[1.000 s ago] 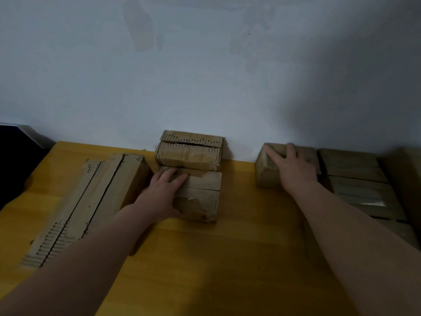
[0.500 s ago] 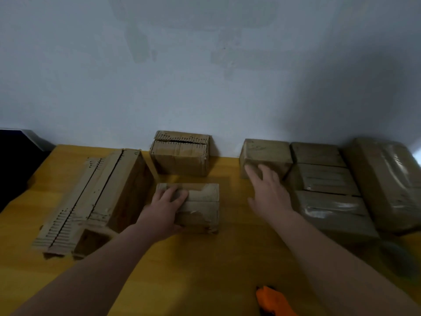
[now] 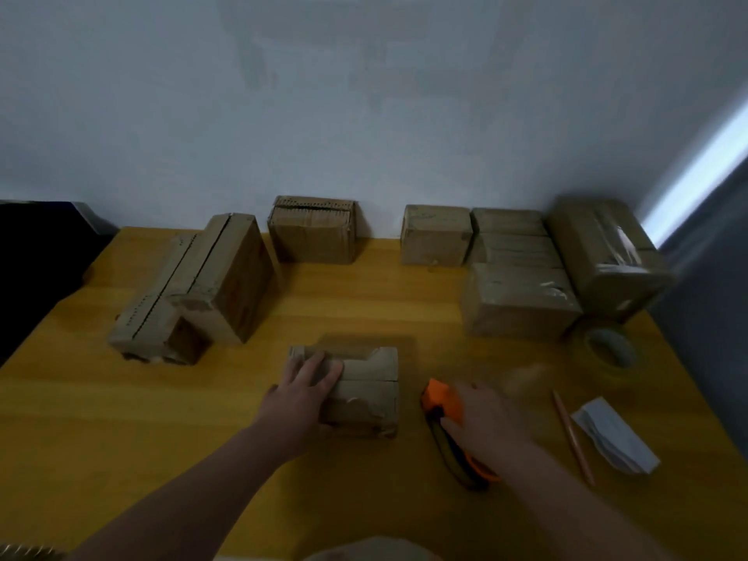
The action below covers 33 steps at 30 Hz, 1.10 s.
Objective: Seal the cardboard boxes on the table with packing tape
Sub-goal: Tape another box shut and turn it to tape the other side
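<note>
On the yellow table a small cardboard box sits near the front centre, its top flaps closed with a seam across them. The left hand rests on the box's left end, fingers laid fairly straight and together over the top. Just right of the box lies an orange and black cutter, and the right hand is on top of it; motion blur hides whether its fingers are closed around the tool. A roll of packing tape lies flat farther right, near a cluster of taped boxes along the right side and a large box in clear wrap beside them. A box with a corrugated edge stands at the far wall, and two long boxes lie side by side at the left. A pencil and a folded white paper lie near the right edge.
</note>
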Motion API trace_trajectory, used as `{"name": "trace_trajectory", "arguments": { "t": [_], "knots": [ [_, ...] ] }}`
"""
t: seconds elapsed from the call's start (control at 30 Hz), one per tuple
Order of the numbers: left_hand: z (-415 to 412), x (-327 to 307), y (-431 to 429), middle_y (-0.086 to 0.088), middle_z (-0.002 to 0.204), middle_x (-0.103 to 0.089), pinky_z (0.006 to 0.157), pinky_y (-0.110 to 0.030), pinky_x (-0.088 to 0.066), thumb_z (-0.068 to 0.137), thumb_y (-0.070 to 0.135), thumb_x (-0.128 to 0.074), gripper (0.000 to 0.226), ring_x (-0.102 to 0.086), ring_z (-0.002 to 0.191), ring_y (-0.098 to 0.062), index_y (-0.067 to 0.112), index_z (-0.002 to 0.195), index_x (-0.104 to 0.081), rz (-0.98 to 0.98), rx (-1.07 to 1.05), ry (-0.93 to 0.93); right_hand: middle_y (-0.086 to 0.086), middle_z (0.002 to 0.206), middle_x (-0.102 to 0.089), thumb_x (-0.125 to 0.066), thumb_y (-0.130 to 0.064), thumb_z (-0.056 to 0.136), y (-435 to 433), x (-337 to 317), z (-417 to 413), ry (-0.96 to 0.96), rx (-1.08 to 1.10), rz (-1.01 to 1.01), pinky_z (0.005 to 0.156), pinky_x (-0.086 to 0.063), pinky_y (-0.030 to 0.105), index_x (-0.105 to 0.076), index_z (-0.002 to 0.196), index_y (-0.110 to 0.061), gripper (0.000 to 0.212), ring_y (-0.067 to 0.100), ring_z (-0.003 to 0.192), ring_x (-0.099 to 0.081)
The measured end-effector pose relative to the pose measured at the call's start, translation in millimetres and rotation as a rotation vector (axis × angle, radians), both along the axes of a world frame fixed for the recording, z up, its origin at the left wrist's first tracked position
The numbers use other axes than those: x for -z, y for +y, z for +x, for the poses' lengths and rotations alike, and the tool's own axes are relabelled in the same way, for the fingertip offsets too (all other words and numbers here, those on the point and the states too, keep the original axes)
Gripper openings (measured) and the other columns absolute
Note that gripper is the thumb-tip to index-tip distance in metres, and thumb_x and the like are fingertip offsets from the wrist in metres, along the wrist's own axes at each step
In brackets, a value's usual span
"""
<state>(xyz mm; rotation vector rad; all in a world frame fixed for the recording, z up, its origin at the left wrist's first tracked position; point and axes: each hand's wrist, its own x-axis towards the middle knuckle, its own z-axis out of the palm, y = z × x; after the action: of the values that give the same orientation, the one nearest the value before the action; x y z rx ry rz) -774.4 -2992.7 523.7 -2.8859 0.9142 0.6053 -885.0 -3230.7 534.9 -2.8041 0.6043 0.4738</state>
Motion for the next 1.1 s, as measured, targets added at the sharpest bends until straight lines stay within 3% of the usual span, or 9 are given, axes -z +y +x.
{"name": "trace_trajectory", "arguments": {
  "t": [0.13,0.2,0.3,0.5,0.67,0.73,0.83,0.93,1.1],
  "knots": [
    [-35,5,9,0.003,0.158,0.013,0.112,-0.048,-0.030,0.088,0.046,-0.062,0.093,0.008,0.145,-0.030,0.035,0.152,0.005,-0.014,0.009,-0.009,-0.001,0.118,-0.060,-0.059,-0.056,0.087,10,5,-36,0.058,0.047,-0.060,0.077,-0.047,0.031,-0.035,0.132,-0.021,0.062,0.019,0.107,-0.059],
    [-48,5,12,0.003,0.158,0.013,0.113,-0.048,-0.030,0.088,0.046,-0.061,0.093,0.008,0.145,-0.030,0.035,0.152,0.005,-0.006,0.018,-0.009,-0.002,0.114,-0.061,-0.063,-0.056,0.084,15,9,-50,0.085,0.054,-0.059,0.080,-0.049,0.033,-0.035,0.128,-0.019,0.063,0.019,0.103,-0.062],
    [-64,5,16,0.003,0.159,0.013,0.115,-0.048,-0.026,0.089,0.044,-0.061,0.092,0.010,0.145,-0.030,0.034,0.152,0.006,-0.010,0.027,-0.001,0.000,0.113,-0.063,-0.061,-0.041,0.091,21,16,-62,0.046,0.062,-0.064,0.080,-0.048,0.030,-0.045,0.118,-0.019,0.038,0.019,0.102,-0.062],
    [-79,9,26,0.004,0.159,0.018,0.117,-0.048,-0.014,0.093,0.050,-0.050,0.085,0.016,0.146,-0.029,0.034,0.151,0.010,-0.045,0.049,0.017,0.006,0.103,-0.062,-0.052,-0.023,0.097,13,19,-62,-0.232,0.265,0.130,0.079,-0.052,0.039,-0.052,0.110,-0.018,0.014,0.023,0.092,-0.060],
    [-72,11,34,0.006,0.158,0.023,0.118,-0.044,-0.011,0.096,0.043,-0.049,0.084,0.018,0.145,-0.028,0.033,0.150,0.014,-0.050,0.104,0.034,-0.005,0.086,-0.052,-0.044,-0.019,0.101,13,-20,-53,-0.523,0.411,0.463,0.068,-0.058,0.048,-0.043,0.121,-0.031,0.023,0.023,0.075,-0.064],
    [-68,10,37,0.007,0.158,0.022,0.118,-0.044,-0.013,0.095,0.041,-0.051,0.084,0.018,0.145,-0.026,0.034,0.151,0.012,-0.061,0.119,0.055,-0.003,0.082,-0.056,-0.045,-0.028,0.101,18,-38,-50,-0.554,0.342,0.448,0.066,-0.057,0.044,-0.043,0.124,-0.034,0.024,0.020,0.071,-0.063],
    [-64,11,41,0.011,0.158,0.021,0.118,-0.045,-0.015,0.094,0.037,-0.054,0.083,0.019,0.145,-0.023,0.037,0.151,0.006,-0.107,0.126,0.094,-0.006,0.083,-0.057,-0.050,-0.036,0.099,22,-58,-46,-0.561,0.249,0.363,0.063,-0.051,0.033,-0.047,0.127,-0.034,0.029,0.012,0.073,-0.059],
    [-62,13,44,0.013,0.158,0.019,0.117,-0.045,-0.015,0.094,0.034,-0.056,0.082,0.019,0.145,-0.021,0.038,0.151,0.003,-0.134,0.127,0.103,0.000,0.099,-0.058,-0.051,-0.027,0.099,17,-60,-38,-0.584,0.312,0.392,0.060,-0.050,0.029,-0.053,0.126,-0.032,0.027,0.011,0.076,-0.058],
    [-61,9,47,0.014,0.158,0.015,0.119,-0.042,-0.013,0.094,0.031,-0.056,0.078,0.020,0.144,-0.018,0.037,0.152,-0.004,-0.157,0.146,0.119,0.000,0.111,-0.060,-0.048,-0.023,0.101,15,-61,-29,-0.701,0.458,0.702,0.063,-0.047,0.029,-0.060,0.108,-0.034,0.018,0.013,0.085,-0.059]
  ]
}}
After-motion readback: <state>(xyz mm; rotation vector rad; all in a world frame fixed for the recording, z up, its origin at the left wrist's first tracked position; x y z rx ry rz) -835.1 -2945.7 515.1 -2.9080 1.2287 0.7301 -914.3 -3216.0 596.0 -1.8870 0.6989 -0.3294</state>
